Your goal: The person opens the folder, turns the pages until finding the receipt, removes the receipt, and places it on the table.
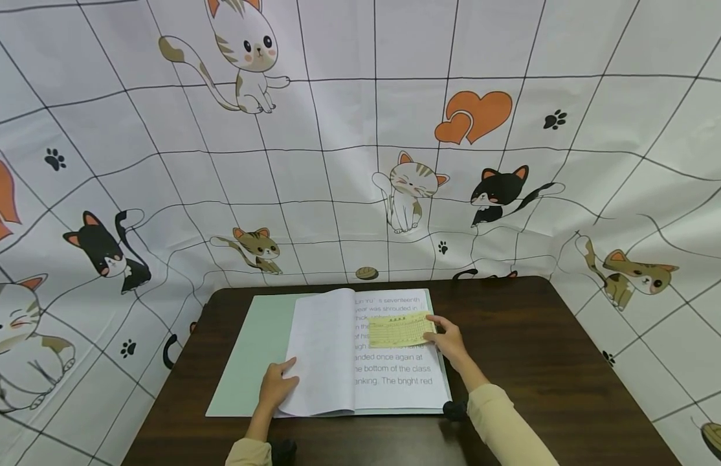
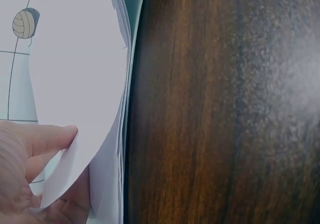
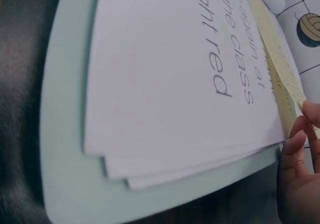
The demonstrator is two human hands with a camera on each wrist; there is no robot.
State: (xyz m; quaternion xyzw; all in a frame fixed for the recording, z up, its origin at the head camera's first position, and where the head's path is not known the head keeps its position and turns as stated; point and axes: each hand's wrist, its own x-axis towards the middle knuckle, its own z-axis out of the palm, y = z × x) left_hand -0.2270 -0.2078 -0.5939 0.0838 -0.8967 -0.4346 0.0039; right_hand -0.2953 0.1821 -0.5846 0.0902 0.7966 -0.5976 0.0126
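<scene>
A pale green folder (image 1: 250, 349) lies open on the dark wooden table, holding white sheets. My left hand (image 1: 277, 385) pinches the outer edge of the blank left page (image 1: 324, 349); in the left wrist view that page (image 2: 82, 73) bends up, thumb and fingers on either side. Over the printed right page (image 1: 395, 372) lies a yellow paper slip (image 1: 398, 330) with a printed grid. The slip's right end is pinched by my right hand (image 1: 449, 340). In the right wrist view the slip (image 3: 280, 63) appears edge-on, partly raised from the printed sheet.
Dark wooden tabletop (image 1: 541, 362) extends to both sides of the folder. A white sheet with cat drawings and grid lines (image 1: 337, 194) hangs behind and at both sides of the table. Loose sheet corners (image 3: 150, 179) stick out unevenly over the folder cover.
</scene>
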